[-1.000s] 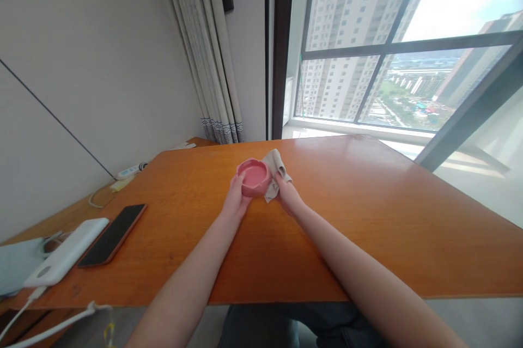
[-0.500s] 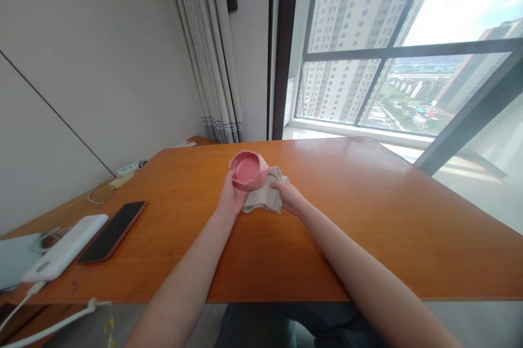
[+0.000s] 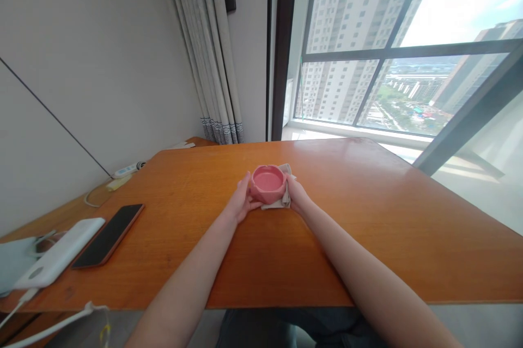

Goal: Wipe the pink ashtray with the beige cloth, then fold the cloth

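Note:
A pink ashtray (image 3: 268, 191) with a faceted outside and a notched rim is between my two hands, its open top facing up and toward me. My left hand (image 3: 242, 199) grips its left side, thumb up along the wall and fingers curling beneath. A folded light grey cloth (image 3: 285, 202) lies against the right side and partly behind and under the ashtray. My right hand (image 3: 297, 194) is closed on the cloth, pressing it to the ashtray's right wall; most of those fingers are hidden.
The brown wooden table (image 3: 368, 217) spreads around my hands. To the left lie a black phone (image 3: 109, 236) and a white power bank (image 3: 61, 252) with a cable. A power strip (image 3: 126, 169) sits by the wall. A large window (image 3: 384, 54) is beyond the right side.
The ashtray has moved right and toward me, and turned more level. The cloth, formerly spread beside it, is now bunched at its right and behind it. My right hand has closed in on the ashtray.

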{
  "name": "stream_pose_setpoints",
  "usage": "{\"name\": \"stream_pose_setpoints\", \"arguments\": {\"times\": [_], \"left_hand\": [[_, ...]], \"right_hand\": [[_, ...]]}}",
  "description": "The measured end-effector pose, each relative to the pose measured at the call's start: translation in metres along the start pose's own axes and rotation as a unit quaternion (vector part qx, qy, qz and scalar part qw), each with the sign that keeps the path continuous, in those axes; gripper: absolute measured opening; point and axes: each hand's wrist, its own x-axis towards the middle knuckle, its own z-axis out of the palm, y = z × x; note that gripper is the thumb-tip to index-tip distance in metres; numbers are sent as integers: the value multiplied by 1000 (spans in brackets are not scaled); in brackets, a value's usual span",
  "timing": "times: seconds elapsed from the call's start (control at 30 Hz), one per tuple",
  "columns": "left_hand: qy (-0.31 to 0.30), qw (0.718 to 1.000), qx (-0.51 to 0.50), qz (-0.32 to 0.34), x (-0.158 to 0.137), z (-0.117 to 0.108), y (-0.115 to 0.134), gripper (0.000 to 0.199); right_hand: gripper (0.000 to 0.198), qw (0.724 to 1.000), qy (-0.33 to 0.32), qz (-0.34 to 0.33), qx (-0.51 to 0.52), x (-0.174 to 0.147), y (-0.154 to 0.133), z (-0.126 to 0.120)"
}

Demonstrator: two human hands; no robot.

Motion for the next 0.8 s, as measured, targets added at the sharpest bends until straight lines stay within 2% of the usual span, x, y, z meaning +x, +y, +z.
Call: {"name": "stream_pose_setpoints", "arguments": {"times": [0.07,0.13,0.2,0.33,0.4,0.43,0.5,0.57,0.63,0.7,0.8], "left_hand": [[-64,996,25,-48,-5,0,6,58],[-83,995,42,-44,-6,0,8,55],[-45,998,33,1,-2,1,5,51],[102,988,-9,118,10,0,-7,47],[124,981,1,147,12,0,-11,55],[110,983,17,143,11,0,-12,64],[34,992,65,100,5,-1,-10,82],[-55,993,96,37,-1,-2,-4,82],[-99,990,101,-24,-5,-4,2,73],[-92,989,96,-60,-5,-5,6,72],[-44,995,80,-35,0,-6,6,65]], "right_hand": [[11,999,-20,49,4,4,-8,-5],[11,995,-53,76,22,2,-9,-3],[14,993,-55,91,55,-4,-3,3],[20,989,-31,74,126,-15,21,19],[19,987,-31,54,146,-17,26,22],[18,988,-21,47,147,-16,24,21],[16,991,1,39,129,-13,15,15],[12,995,-12,45,90,-9,3,6],[10,993,-69,72,55,-6,-6,0],[10,988,-103,104,41,-4,-7,-2],[9,990,-61,112,57,-7,1,5]]}}
